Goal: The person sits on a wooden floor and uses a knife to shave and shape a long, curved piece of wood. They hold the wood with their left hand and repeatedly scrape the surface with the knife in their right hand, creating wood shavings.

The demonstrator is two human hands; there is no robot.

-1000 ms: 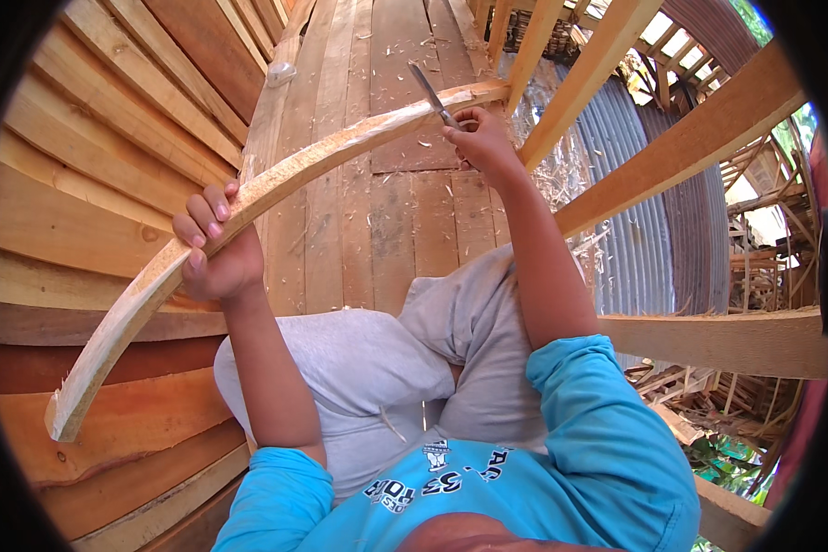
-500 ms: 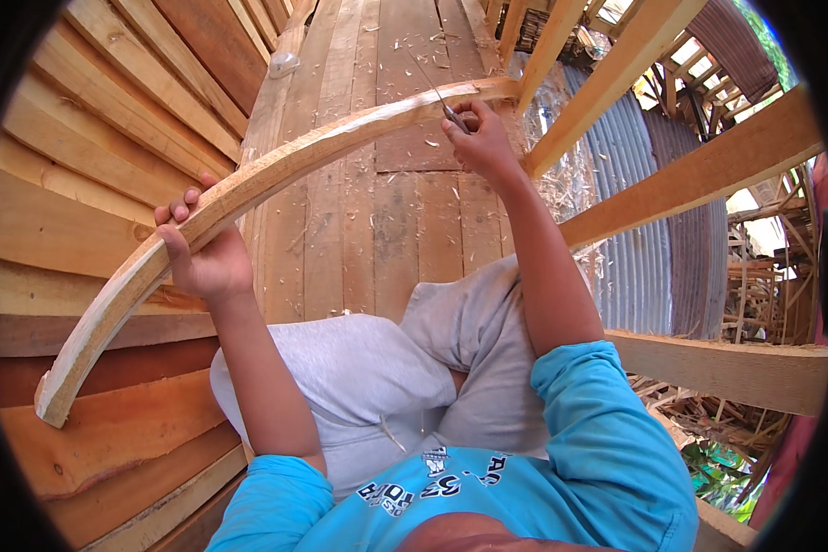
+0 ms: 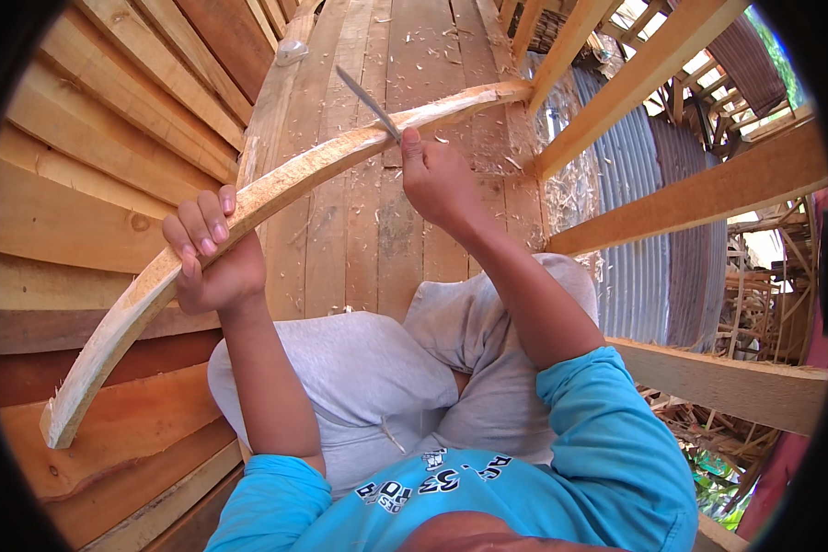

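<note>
At the far left, tall wooden boards point(image 3: 74, 221) stand side by side, their edges bending with the lens. In front of them, at the near left, begins a long wooden strip point(image 3: 294, 176), which runs rightward and away across the scene and looks bowed in this wide view. Its near end is pale, with a rough edge.

The left hand point(image 3: 213, 248) is closed around the strip on its nearer stretch, the fingers curled over it and the thumb on the near side. Beyond, at the far left of the plank floor point(image 3: 363, 248), lies a small clear object point(image 3: 291, 51), too small to identify. Curled shavings are scattered over the planks. Nearer, grey trousers point(image 3: 331, 368) cover folded legs, below a blue shirt point(image 3: 488, 506).

Right of centre, the right hand point(image 3: 440, 179) is closed on the handle of a knife point(image 3: 366, 99), thumb laid along it by the strip. The blade crosses the strip, its tip pointing far and left. The strip's far end lies by slanting wooden posts point(image 3: 635, 87); contact there cannot be told. Farther right are corrugated metal sheets point(image 3: 630, 230) and piled scrap wood point(image 3: 764, 285).
</note>
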